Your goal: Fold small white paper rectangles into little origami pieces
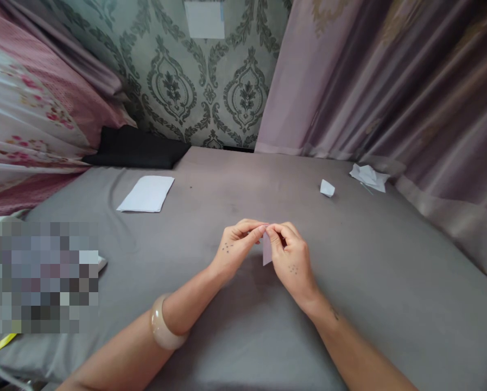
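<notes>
Both hands meet over the middle of the grey cloth surface (pixel 210 336), fingertips touching. My left hand (pixel 241 244) pinches the upper edge of a small piece of paper (pixel 266 251), thumb on top. On the same piece, my right hand (pixel 290 247) closes thumb and fingers from the other side. The paper hangs down between the hands, looks pale pinkish in the shade and ends in a slanted lower corner. Part of it is hidden behind the right hand's fingers. A pale bangle (pixel 165 326) circles the left forearm.
A stack of white paper (pixel 147 194) lies at the left. Toward the right are a small folded white paper (pixel 327 188) and crumpled white paper (pixel 369 176). Black folded cloth (pixel 139 147) sits at the back left. Curtains (pixel 390 81) hang at the right; a blurred patch covers the left edge.
</notes>
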`<state>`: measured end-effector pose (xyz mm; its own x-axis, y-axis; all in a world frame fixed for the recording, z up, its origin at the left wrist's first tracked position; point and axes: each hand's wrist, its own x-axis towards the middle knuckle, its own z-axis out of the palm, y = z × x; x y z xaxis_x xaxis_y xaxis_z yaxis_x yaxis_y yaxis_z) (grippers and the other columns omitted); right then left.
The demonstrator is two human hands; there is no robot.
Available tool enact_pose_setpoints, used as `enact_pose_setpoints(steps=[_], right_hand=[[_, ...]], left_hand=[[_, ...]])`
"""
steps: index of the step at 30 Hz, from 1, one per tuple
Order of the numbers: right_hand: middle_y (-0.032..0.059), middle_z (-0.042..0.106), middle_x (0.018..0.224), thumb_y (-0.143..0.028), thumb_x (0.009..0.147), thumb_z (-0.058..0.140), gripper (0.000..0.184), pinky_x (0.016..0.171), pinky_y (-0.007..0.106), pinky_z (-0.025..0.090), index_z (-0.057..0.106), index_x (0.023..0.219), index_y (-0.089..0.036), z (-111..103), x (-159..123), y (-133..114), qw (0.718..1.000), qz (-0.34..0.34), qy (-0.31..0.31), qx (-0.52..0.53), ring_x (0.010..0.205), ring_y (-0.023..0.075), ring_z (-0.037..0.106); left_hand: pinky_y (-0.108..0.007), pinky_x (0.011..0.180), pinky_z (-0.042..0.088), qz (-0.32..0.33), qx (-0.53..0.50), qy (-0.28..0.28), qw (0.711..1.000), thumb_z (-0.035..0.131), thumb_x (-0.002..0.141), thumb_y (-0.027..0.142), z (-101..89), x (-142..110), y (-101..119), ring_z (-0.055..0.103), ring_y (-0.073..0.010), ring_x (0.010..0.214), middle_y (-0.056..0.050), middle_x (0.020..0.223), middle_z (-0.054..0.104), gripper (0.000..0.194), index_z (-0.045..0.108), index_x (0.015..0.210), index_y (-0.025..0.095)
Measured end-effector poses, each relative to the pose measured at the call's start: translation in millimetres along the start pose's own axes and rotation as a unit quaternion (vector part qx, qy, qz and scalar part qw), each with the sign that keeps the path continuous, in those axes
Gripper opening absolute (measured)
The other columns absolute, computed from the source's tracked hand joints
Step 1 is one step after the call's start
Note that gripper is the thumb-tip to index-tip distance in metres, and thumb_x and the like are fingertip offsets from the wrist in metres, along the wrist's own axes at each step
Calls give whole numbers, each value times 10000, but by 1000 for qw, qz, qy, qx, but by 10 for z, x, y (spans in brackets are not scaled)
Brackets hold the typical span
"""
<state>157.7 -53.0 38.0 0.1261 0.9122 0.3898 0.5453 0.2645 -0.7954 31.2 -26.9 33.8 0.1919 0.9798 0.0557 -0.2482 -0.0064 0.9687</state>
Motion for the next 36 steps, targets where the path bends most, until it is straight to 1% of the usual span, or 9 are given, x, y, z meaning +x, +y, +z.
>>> enact_pose_setpoints(steps=[5,7,14,18,25,28,32,34,36], right_hand=[[29,620,863,-270,887,537,147,684,257,462,671,878,-209,39,-15,3,998,11,-14,55,762,136,591],[28,630,857,-272,873,555,142,664,251,462,683,877,-211,45,-17,7,998,13,-16,63,752,136,594],[11,599,728,-280,861,553,191,620,246,436,670,742,-187,31,-7,6,998,28,-29,42,657,122,550],[15,594,702,-351,837,574,233,589,248,425,689,738,-174,36,-1,9,994,80,-43,63,630,124,544],[25,628,683,-406,760,630,262,600,265,441,681,690,-159,17,57,42,972,167,-93,134,622,138,565],[19,631,637,-432,734,654,280,590,265,443,657,671,-159,6,72,65,960,213,-91,157,597,135,558],[42,687,802,-395,670,722,290,666,284,477,678,849,-171,-5,79,72,954,212,-61,202,702,153,608],[53,703,846,-392,669,724,316,695,295,484,692,896,-174,-12,80,56,936,233,-85,249,729,158,625],[45,703,779,-395,681,716,275,683,290,478,706,836,-167,-19,80,36,922,253,-105,273,686,150,619]], left_hand=[[-262,776,453,4,-16,54,998,694,743,265,-14,13,-24,591,-151,824,-42,810,660,101,755,768,188],[-264,778,444,-1,-18,66,998,692,737,263,-14,16,-29,586,-150,816,-36,795,649,97,753,758,190],[-254,765,418,-41,-17,67,997,671,729,240,-6,12,2,568,-143,785,-31,759,650,97,739,709,175],[-239,730,408,-60,-40,75,995,670,727,250,-30,32,-23,543,-123,724,-18,702,648,101,735,705,176],[-222,635,369,-102,-91,73,988,705,699,280,-66,81,-99,481,-92,633,-19,679,638,125,747,725,165],[-224,615,371,-124,-124,62,982,731,676,292,-67,95,-97,482,-90,609,-23,659,629,151,744,729,151],[-236,653,410,-137,-159,44,977,757,664,314,-67,100,-90,539,-101,643,-32,705,658,180,732,745,155],[-244,663,423,-145,-167,34,975,759,670,324,-68,96,-91,562,-107,658,-35,735,673,187,727,753,160],[-241,659,420,-147,-157,32,976,755,680,336,-72,92,-95,561,-104,657,-28,741,676,189,725,761,167]])
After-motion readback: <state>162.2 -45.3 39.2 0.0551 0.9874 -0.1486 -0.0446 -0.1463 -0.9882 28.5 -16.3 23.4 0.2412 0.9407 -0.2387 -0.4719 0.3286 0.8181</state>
